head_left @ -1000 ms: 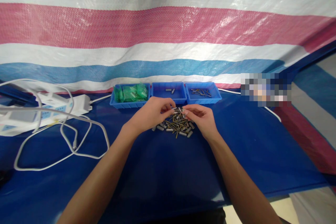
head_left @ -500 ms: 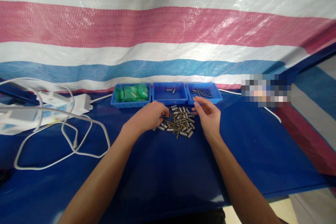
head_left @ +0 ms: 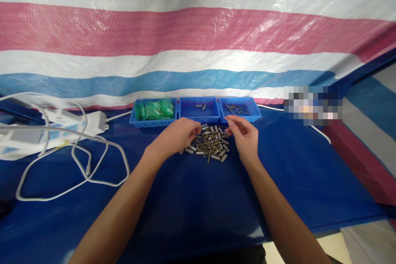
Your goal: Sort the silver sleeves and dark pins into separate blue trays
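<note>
A mixed pile of short grey metal cylinders and thin brass-coloured pins (head_left: pixel 210 144) lies on the blue table cover. At the pile's left edge is my left hand (head_left: pixel 181 134), fingers curled together; what they pinch, if anything, is hidden. My right hand (head_left: pixel 246 136) is on the pile's right side, thumb and forefinger tips brought close together near the right bin. Anything between them is too small to make out. Behind the pile, the middle blue bin (head_left: pixel 188 115) holds a couple of grey cylinders (head_left: pixel 203 107). Several thin pins (head_left: pixel 236 109) lie in the right blue bin (head_left: pixel 255 117).
A left blue bin (head_left: pixel 145 124) contains green plastic packaging (head_left: pixel 156 109). White power strips (head_left: pixel 97 122) and a looped white cable (head_left: pixel 125 161) occupy the table's left side. A striped plastic sheet (head_left: pixel 198 29) hangs behind the bins. A pixelated patch covers something at right.
My left hand has lifted slightly and its fingertips have shifted a little right over the pile. My right hand has barely moved, slightly left. The bins' contents look the same.
</note>
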Motion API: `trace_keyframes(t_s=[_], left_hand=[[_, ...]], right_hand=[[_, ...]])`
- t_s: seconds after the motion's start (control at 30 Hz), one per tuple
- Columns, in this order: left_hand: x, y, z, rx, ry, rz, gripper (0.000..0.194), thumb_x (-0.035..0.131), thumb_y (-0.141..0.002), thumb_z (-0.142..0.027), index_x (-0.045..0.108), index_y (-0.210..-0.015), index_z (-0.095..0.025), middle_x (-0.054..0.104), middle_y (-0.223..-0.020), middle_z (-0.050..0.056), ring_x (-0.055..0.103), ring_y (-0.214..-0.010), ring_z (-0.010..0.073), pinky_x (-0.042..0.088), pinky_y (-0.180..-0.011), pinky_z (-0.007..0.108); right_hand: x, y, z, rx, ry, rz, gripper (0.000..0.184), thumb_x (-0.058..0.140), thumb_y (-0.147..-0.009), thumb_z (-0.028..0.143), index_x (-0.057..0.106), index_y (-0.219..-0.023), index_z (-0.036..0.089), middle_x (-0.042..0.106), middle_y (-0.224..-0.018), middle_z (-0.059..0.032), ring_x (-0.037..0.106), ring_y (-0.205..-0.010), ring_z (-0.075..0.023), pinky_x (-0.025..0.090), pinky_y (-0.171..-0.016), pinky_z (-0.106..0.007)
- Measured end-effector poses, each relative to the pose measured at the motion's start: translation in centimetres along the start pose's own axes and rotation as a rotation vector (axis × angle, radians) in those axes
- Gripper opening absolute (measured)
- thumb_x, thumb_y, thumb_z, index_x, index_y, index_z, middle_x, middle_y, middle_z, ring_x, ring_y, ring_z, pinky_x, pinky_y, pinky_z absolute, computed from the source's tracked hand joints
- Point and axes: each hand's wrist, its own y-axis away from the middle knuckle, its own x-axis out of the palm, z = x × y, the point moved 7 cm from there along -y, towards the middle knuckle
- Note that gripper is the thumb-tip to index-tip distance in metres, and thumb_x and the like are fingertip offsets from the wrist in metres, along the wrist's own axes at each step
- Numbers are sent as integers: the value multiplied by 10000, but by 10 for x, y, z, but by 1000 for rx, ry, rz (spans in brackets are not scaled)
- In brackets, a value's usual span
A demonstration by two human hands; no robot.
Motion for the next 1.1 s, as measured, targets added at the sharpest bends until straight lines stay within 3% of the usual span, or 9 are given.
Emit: trace_keyframes(t_s=[0.2, 0.4, 0.73, 0.93, 1.1], left_hand=[[3, 1, 7, -9, -63, 8, 241, 667, -827, -87, 734, -1031, -196, 729, -1012, 71, 684, -889, 218, 503, -800, 294], [11, 0, 11, -59, -38, 43, 229, 599, -831, -40, 722, -938, -201, 716, -860, 39, 674, -805, 196, 488, -739, 271], [11, -1, 6, -55, -105, 49, 247, 531, -871, -42, 716, -946, -188, 695, -853, 64, 653, -765, 199, 458, -691, 281], [12, -1, 8, -68, -160, 41, 262, 626, -850, -69, 732, -1063, -180, 728, -1036, 105, 694, -938, 245, 508, -805, 311], [18, -3, 4, -64, -177, 60, 244, 552, -904, -74, 734, -1008, -199, 724, -887, 89, 694, -865, 248, 481, -742, 314]], right_hand=[[2, 1, 0, 8, -42, 17, 239, 777, -860, 403, 777, -1018, 223, 797, -1049, -62, 683, -671, -147, 558, -619, -302], [3, 2, 2, 2, -24, 39, 236, 753, -878, 413, 779, -1017, 224, 798, -1033, -62, 685, -681, -154, 558, -625, -308], [6, 3, 3, 18, 4, 63, 244, 746, -878, 434, 773, -1003, 226, 800, -1001, -56, 682, -680, -164, 559, -634, -318], [7, 2, 4, 25, 1, 67, 251, 748, -876, 439, 772, -997, 220, 801, -1005, -59, 685, -679, -164, 561, -632, -314], [7, 3, 3, 33, -5, 69, 238, 755, -868, 431, 774, -984, 224, 804, -972, -54, 686, -670, -165, 571, -632, -316]])
